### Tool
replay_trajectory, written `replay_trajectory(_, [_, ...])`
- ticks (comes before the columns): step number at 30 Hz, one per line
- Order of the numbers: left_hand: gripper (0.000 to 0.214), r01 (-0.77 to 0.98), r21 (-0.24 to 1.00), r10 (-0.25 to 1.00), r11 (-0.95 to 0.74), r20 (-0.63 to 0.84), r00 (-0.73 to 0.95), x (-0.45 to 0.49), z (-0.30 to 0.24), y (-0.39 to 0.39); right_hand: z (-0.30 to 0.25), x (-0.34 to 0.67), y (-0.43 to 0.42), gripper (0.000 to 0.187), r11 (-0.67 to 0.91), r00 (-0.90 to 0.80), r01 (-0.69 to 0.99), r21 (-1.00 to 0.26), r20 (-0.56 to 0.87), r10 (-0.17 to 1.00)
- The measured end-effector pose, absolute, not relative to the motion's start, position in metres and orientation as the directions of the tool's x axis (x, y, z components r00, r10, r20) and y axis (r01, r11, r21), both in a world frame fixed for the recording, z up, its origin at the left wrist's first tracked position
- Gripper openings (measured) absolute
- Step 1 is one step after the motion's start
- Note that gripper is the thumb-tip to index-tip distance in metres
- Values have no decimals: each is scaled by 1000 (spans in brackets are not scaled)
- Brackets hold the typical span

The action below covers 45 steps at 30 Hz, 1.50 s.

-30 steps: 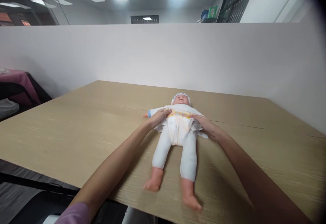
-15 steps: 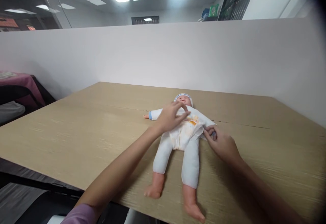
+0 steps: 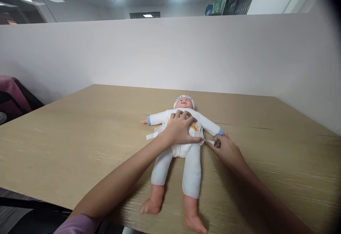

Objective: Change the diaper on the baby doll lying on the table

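Note:
A baby doll [image 3: 170, 112] in white clothes with blue cuffs and a white headband lies on its back, feet toward me. Round its hips is a white diaper [image 3: 180, 151] with an orange print on the front. My left hand [image 3: 181, 129] rests spread over the doll's belly, its thumb pressing at the diaper's right edge. There, my right hand [image 3: 226, 149] pinches a white diaper tab [image 3: 209, 142] between thumb and fingers and holds it stretched outward. On the left side another tab [image 3: 151, 135] sticks out loose over the table.
The doll lies on a wide wood-grain table [image 3: 80, 148]. A white partition [image 3: 149, 56] rises behind it. At the far left stands a chair with pink cloth [image 3: 14, 93]. Below the near edge a dark seat [image 3: 32, 221] shows.
My left hand has come down from above the belly and spread flat on the diaper's front. My right hand now stretches the tab outward. The left tab has come into sight.

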<state>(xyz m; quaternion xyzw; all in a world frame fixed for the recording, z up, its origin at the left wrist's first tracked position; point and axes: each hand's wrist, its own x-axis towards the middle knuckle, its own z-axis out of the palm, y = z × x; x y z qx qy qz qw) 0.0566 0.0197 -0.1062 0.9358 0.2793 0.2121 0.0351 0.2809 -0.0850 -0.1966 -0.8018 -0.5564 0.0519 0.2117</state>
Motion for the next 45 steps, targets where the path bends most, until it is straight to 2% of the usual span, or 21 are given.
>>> replay_trajectory(2, [70, 509, 192, 542, -839, 376, 752, 57, -107, 20, -196, 285, -85, 46, -268, 349, 858, -438, 115, 930])
replay_trajectory(5, [70, 507, 202, 545, -838, 377, 749, 57, -108, 20, -190, 295, -84, 47, -187, 295, 767, -614, 79, 952])
replay_trajectory(8, [66, 503, 210, 544, -838, 373, 752, 57, -108, 20, -174, 296, -81, 49, -64, 226, 629, -774, 104, 969])
replay_trajectory(10, [67, 500, 223, 548, -837, 373, 749, 57, -109, 20, -159, 286, -76, 49, 1, 190, 588, -809, 140, 972])
replay_trajectory(14, [70, 496, 253, 557, -830, 388, 734, 58, -112, 21, -136, 254, -54, 45, 56, 142, 638, -768, 188, 972])
replay_trajectory(19, [66, 496, 260, 560, -829, 396, 728, 59, -113, 21, -135, 230, -36, 40, 19, 188, 676, -737, 198, 962])
replay_trajectory(21, [63, 499, 270, 567, -824, 390, 726, 59, -112, 20, -140, 228, -40, 36, 74, 199, 698, -712, 292, 936])
replay_trajectory(24, [61, 501, 272, 570, -822, 386, 725, 58, -110, 18, -148, 226, -54, 26, 248, 157, 728, -639, 508, 847])
replay_trajectory(27, [61, 495, 267, 562, -827, 398, 725, 58, -110, 18, -156, 223, -69, 17, 352, 137, 673, -650, 578, 805])
replay_trajectory(31, [62, 496, 275, 567, -824, 396, 722, 57, -111, 18, -164, 219, -81, 28, 358, 156, 615, -703, 553, 818])
replay_trajectory(36, [62, 488, 308, 576, -817, 387, 720, 56, -114, 21, -165, 220, -86, 39, 392, 50, 716, -577, 603, 796])
replay_trajectory(39, [68, 402, 399, 551, -824, 400, 733, 52, -112, 24, -165, 223, -86, 39, 365, 43, 782, -505, 628, 777])
replay_trajectory(41, [72, 298, 520, 535, -801, 396, 747, 43, -108, 26, -165, 224, -86, 39, 355, 28, 804, -477, 627, 778])
replay_trajectory(43, [66, 203, 652, 548, -730, 383, 744, 30, -105, 29, -165, 225, -86, 40, 354, 14, 810, -468, 619, 785])
replay_trajectory(45, [55, 162, 720, 580, -674, 382, 719, 12, -105, 32, -165, 226, -86, 41, 362, 3, 804, -472, 611, 791])
